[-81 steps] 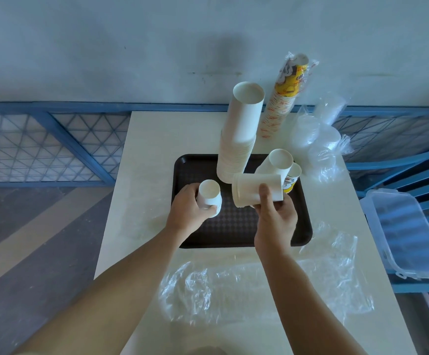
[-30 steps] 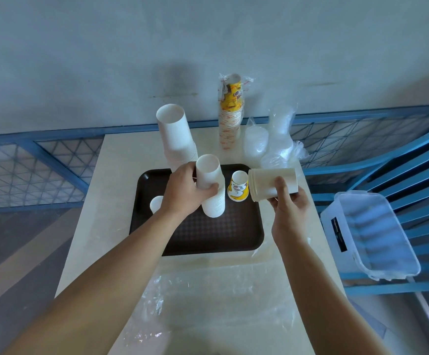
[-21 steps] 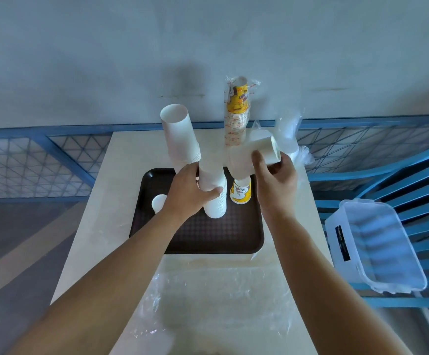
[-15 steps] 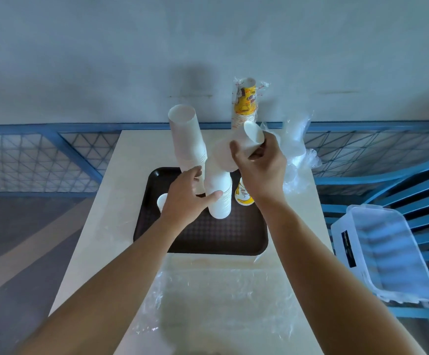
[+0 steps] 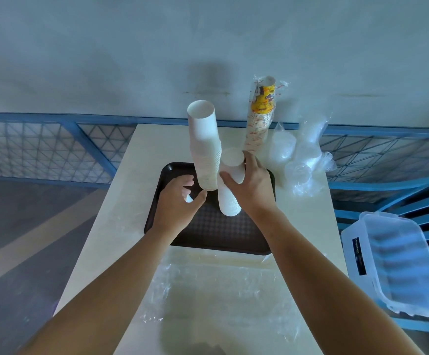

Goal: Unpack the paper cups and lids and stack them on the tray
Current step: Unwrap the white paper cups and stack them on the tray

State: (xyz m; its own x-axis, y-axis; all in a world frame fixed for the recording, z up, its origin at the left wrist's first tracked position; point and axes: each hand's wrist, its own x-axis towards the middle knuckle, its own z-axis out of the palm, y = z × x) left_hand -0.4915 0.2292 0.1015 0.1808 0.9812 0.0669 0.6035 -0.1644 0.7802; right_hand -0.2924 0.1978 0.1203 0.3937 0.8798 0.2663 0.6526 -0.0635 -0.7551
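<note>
A dark brown tray lies on the pale table. On its far side a tall stack of white paper cups leans slightly. Beside it stands a shorter white cup stack, and my right hand is shut around its upper part. My left hand hovers with fingers apart over a small white cup, which is mostly hidden under the palm. Behind the tray stand a wrapped stack of printed yellow cups and bagged clear lids.
Empty crumpled plastic wrap lies on the near part of the table. A clear plastic box rests on a blue chair to the right. A blue metal railing runs behind the table along the wall.
My right hand brought its white cups from the right onto the shorter stack. My left hand let go of that stack and moved left to the small cup.
</note>
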